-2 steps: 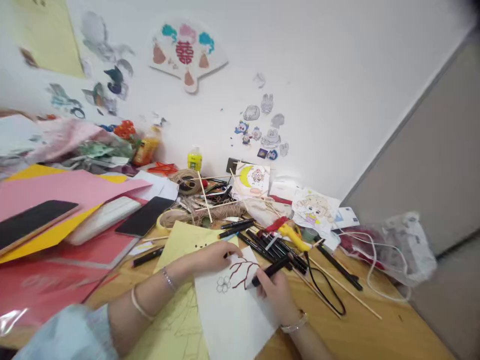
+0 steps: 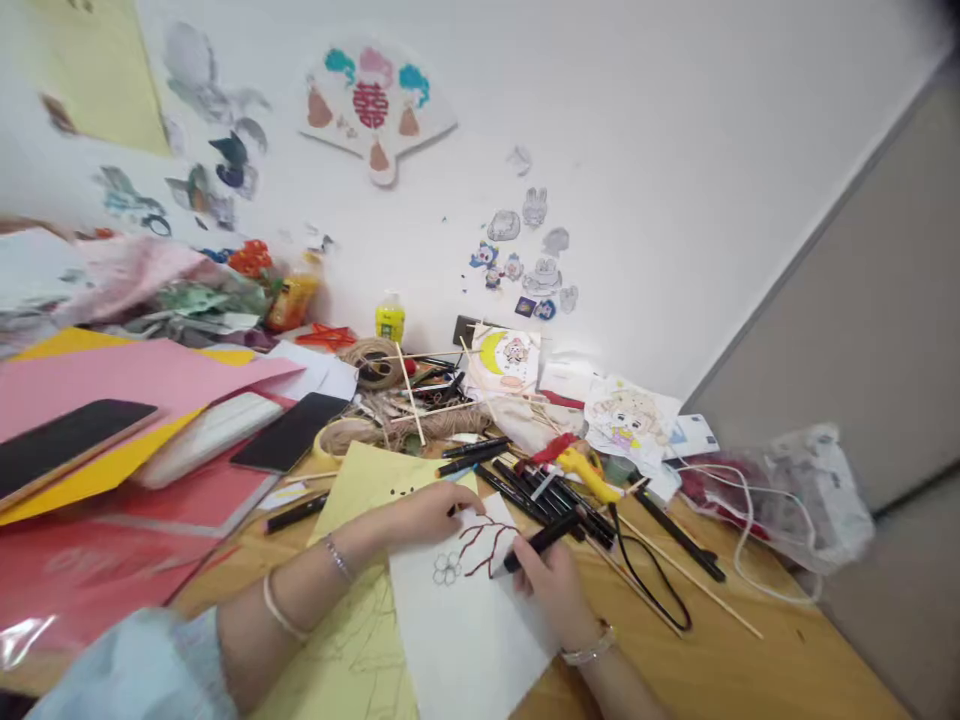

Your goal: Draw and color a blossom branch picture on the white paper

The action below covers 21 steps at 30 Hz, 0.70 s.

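**White sheet, wet ink at risk**

White sheet (image 2: 465,620) is lying on the desk (image 2: 750,660), a red branch half drawn. Right hand (image 2: 551,585), fingers clamped on a marker (image 2: 541,540), is drawing; left hand (image 2: 431,515), fingers flat, is pinning it. Ink could be smearing under a dragging palm, and the sheet slipping on yellow paper (image 2: 360,640).

A fan-shaped paper decoration (image 2: 373,108) hangs on the white wall (image 2: 675,150). At its centre stands a red Chinese double-happiness sign, 囍, the only character that can be read. A small yellow bottle (image 2: 389,317) at the back of the desk (image 2: 750,650) carries a label, but its print is too blurred to read. The stickers (image 2: 525,255) on the wall and the coloured drawings (image 2: 628,418) on the desk show cartoon figures with no legible words. No brand names or numbers can be made out.
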Motion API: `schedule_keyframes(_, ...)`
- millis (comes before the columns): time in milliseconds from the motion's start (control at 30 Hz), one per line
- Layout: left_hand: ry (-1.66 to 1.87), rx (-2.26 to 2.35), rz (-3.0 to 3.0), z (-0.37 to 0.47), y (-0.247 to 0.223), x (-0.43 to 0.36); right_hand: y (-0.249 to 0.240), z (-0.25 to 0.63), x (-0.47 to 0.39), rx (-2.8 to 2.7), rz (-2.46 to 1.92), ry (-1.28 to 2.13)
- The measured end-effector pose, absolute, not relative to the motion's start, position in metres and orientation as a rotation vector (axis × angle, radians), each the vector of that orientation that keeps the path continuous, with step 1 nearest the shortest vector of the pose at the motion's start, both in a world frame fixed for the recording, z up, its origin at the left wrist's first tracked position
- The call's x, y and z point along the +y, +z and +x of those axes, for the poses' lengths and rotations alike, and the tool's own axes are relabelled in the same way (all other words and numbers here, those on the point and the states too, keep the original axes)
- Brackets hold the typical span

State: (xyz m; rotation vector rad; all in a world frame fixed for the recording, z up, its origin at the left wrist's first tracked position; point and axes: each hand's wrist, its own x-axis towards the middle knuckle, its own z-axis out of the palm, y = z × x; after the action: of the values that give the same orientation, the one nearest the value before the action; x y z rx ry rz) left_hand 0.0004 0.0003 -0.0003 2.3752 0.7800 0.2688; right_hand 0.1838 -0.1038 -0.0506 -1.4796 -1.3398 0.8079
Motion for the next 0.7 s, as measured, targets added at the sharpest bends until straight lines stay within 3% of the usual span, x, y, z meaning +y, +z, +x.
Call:
schedule_keyframes(400, 0.354, 0.792, 2.330, 0.000, -0.011, 0.008, -0.039, 0.183, -0.106, -1.194, -1.344, 0.826)
schedule_keyframes(700, 0.644, 0.895, 2.198, 0.001, -0.002, 0.011, 0.004, 0.232, -0.122, -0.848, -1.056, 0.248)
